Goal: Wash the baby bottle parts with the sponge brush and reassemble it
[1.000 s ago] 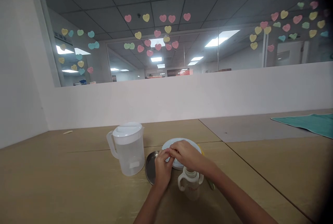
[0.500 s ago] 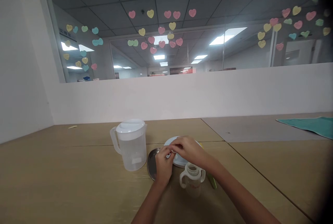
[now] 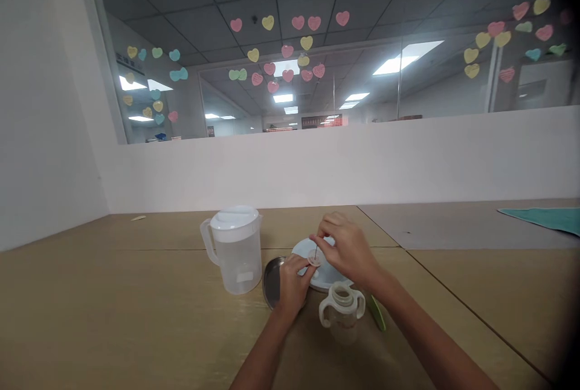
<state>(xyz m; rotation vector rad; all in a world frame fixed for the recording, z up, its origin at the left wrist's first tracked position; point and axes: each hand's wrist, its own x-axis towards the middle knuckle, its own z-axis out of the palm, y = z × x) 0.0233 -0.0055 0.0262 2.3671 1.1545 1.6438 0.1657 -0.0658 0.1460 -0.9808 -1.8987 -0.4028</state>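
Observation:
Between the fingertips of my left hand is a small clear round bottle nipple, its rim facing up. Above it, my right hand pinches a thin dark stick that points down into the nipple; its tip is hard to see. Both hands are over a white plate, which they partly cover. Just in front of the plate stands a clear baby bottle with two white handles and an uncapped neck. A round metal dish lies partly behind my left hand.
Left of the dish stands a lidded translucent pitcher. A slim green object lies right of the bottle, near my right forearm. A teal cloth is at the far right. A low white wall with a window above borders the table.
My right hand has lifted up and right, off the fingers of my left hand, and the thin stick now shows between them. The whole view has shifted slightly.

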